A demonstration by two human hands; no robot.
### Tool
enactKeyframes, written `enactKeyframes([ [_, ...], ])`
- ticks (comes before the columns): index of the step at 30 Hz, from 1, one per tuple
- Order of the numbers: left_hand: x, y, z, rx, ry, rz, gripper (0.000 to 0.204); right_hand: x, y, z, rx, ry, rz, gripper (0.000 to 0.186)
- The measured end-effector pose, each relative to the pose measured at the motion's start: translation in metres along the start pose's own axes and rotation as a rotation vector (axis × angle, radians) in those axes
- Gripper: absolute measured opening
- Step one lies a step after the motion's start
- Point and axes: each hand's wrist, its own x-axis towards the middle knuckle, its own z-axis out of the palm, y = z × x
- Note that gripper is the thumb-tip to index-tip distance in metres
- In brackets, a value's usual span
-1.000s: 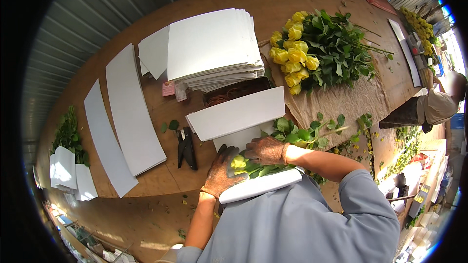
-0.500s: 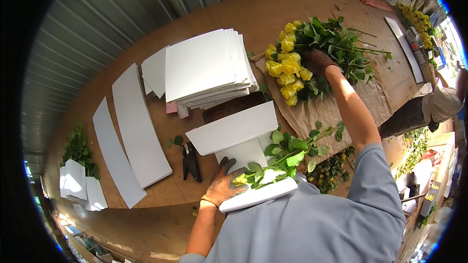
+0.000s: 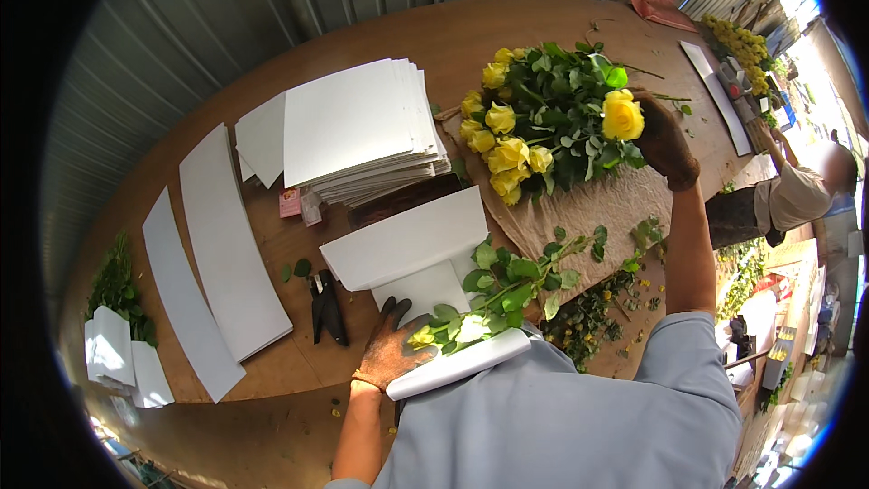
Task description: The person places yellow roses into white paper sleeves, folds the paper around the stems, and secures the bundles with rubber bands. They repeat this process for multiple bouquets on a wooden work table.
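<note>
My right hand [image 3: 665,143], in a dark glove, is closed on a yellow rose [image 3: 623,115], its bloom upright beside my fingers. It is raised at the right side of a pile of yellow roses [image 3: 509,156] with dense green leaves. My left hand [image 3: 396,351], in a brown and grey glove, lies with fingers stretched out at the left end of a white sheet [image 3: 462,365] folded up against my body. Leafy rose stems [image 3: 511,294] rest on that sheet, a pale yellow bloom [image 3: 423,337] next to my left fingers.
A stack of white sheets [image 3: 348,118] stands mid-table, with long white strips [image 3: 231,244] to its left. A black stapler-like tool [image 3: 327,308] lies near my left hand. Brown cloth [image 3: 634,195] lies under the roses. A wrapped bunch [image 3: 110,344] sits far left; a co-worker [image 3: 797,190] stands right.
My right hand has come out of the rose pile and moved right, with one yellow rose in it. The pile's blooms have shifted. My left hand stays by the folded sheet.
</note>
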Motion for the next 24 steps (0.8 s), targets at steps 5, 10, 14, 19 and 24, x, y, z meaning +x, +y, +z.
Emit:
enactKeyframes([
  [5,0.002,-0.003,0.002,0.019,-0.006,0.012,0.066,-0.011,-0.037,-0.023,0.012,0.084,-0.065,0.037],
  [10,-0.002,-0.008,0.004,0.056,0.030,0.037,0.059,-0.002,-0.100,-0.005,-0.031,-0.002,-0.343,0.034],
  [14,0.000,-0.016,0.014,0.033,0.085,0.047,0.048,-0.006,-0.113,0.010,-0.021,-0.051,-0.311,0.031],
  [19,0.002,-0.015,0.017,-0.009,0.117,0.029,0.042,-0.014,-0.120,0.022,-0.155,-0.287,-0.079,0.027],
  [24,0.004,-0.012,0.018,-0.022,0.142,0.012,0.037,-0.091,-0.058,0.049,-0.041,-1.041,0.608,0.029],
])
